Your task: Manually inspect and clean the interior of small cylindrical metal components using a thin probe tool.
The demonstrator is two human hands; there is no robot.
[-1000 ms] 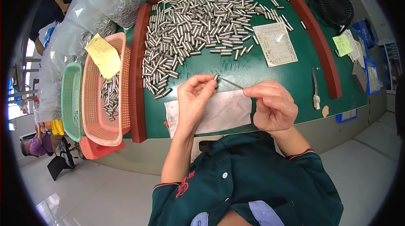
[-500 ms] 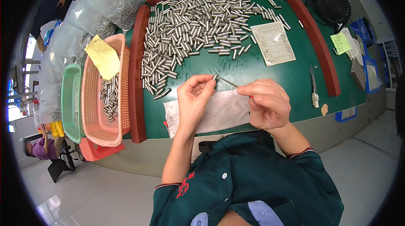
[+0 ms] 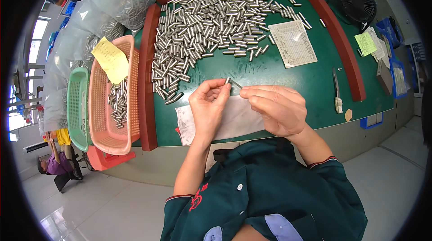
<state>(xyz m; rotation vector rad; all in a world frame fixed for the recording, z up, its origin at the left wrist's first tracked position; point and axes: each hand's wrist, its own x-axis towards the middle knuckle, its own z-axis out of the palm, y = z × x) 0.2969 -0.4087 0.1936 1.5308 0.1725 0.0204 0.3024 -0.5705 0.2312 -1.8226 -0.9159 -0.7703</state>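
My L hand is pinched, thumb + fingertips closed on a small metal pin, held up over the tabletop just past the cloth. My R hand is pinched too, gripping a thin metal tool aimed at the pin's end; can't tell if they're touching. Big pile of loose pins lies ahead inside a brown frame, printed card near the pile's R side. Pink basket w/ more pins + a yellow note sits L of the frame, green basket beside it. Pointed tool w/ pale grip lies well off R.
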